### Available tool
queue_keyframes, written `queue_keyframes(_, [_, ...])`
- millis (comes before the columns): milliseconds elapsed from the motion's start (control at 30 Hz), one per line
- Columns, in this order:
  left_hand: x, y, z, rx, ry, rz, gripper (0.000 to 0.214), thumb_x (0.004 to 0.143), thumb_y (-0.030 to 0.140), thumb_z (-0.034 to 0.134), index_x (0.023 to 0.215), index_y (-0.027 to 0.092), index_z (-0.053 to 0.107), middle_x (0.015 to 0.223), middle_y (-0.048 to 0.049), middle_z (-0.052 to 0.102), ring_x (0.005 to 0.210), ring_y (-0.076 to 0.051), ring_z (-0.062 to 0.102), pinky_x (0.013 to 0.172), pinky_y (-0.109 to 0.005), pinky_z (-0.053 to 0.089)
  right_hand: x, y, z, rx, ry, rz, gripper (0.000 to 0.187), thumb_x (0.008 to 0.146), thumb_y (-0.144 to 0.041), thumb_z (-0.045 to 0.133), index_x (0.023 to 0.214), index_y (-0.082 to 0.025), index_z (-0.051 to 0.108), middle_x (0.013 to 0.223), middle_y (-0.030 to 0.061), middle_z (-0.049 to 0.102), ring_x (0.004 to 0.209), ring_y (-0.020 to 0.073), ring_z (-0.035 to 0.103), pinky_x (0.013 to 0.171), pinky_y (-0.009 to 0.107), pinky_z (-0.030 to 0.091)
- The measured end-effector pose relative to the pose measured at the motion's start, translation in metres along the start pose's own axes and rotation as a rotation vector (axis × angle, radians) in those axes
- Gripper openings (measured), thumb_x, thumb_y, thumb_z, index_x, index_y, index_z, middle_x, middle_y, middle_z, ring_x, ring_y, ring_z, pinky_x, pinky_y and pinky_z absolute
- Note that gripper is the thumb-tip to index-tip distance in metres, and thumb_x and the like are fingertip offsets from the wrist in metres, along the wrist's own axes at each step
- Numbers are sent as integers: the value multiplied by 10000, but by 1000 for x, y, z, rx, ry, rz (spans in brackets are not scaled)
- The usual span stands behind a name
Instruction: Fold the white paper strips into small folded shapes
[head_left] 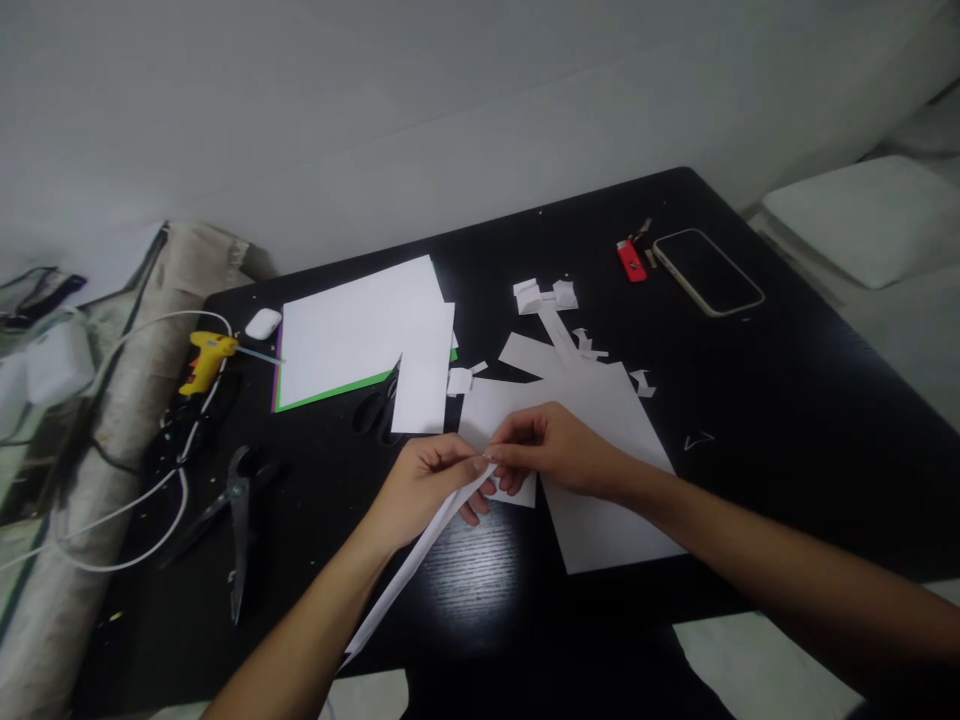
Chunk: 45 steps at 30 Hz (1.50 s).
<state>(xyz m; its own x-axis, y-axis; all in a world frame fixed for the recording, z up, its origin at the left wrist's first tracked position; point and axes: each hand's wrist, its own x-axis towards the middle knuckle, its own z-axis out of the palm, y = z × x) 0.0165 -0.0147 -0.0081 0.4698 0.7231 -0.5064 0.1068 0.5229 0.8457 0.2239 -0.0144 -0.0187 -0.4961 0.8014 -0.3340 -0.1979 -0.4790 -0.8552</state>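
Observation:
Between my two hands is a long narrow strip of white paper (420, 555), apparently folded, slanting down toward the table's front edge. My left hand (431, 480) pinches its upper end between thumb and fingers. Right beside it, my right hand (547, 448) is closed on the same end, fingertips meeting those of the left. White paper sheets (607, 520) lie under and beyond my right hand. Small folded paper pieces (545, 297) and a paper strip (556, 335) rest farther back. Another white paper piece (424, 375) partly covers black-handled scissors (375, 410).
A stack of white and coloured sheets (345, 320) lies at the back left. Near it are a yellow glue gun (206, 362) with a cable, a white earbud case (263, 323) and pliers (238, 500). A red lighter (631, 260) and a phone (707, 270) lie at the back right.

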Motion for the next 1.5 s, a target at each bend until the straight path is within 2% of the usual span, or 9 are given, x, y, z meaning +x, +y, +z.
queue_keyframes(100, [0,1,0,-8,9,11,241,868,350,740,816,116,709,744,-61,742,563,-140,695,493,-221,579,0,-1,1,-1,27,-6,362,729,-442,865,804,-115,726,671,40,743,598,140,706,639,285,613])
queue_keyframes(267, [0,1,1,-18,90,52,250,862,363,737,803,122,711,738,-65,744,583,-156,701,502,-234,584,-1,-3,3,13,31,-3,364,759,-461,840,784,-119,719,704,45,743,608,143,710,637,287,619])
queue_keyframes(500, [-3,-1,6,-26,110,121,242,881,373,720,825,139,700,769,-63,764,647,-180,724,616,-299,629,-2,-1,7,56,103,-96,318,734,-399,867,812,-133,710,688,32,737,620,143,703,636,292,619])
queue_keyframes(733, [-4,2,11,32,142,188,232,897,366,700,810,150,704,747,-46,758,673,-181,718,673,-297,610,-4,-1,10,50,113,-147,291,761,-385,849,832,-148,697,675,26,736,630,155,714,658,312,622])
queue_keyframes(1000, [-4,2,14,34,181,227,225,886,343,713,787,140,713,715,-44,753,632,-162,698,654,-269,578,-2,1,8,77,111,-144,289,748,-357,863,829,-138,692,659,20,730,612,145,704,629,283,601])
queue_keyframes(1200, [-3,1,14,28,193,266,220,890,325,711,784,132,710,676,-31,735,608,-147,674,634,-253,558,-1,3,8,51,89,-150,281,851,-389,773,820,-118,707,695,48,744,584,131,697,561,241,571])
queue_keyframes(1500, [-5,5,15,42,189,289,214,905,275,687,745,135,712,616,-5,690,580,-125,639,598,-218,522,-4,1,11,2,74,-220,240,878,-353,755,843,-119,718,702,51,750,631,152,736,602,258,590])
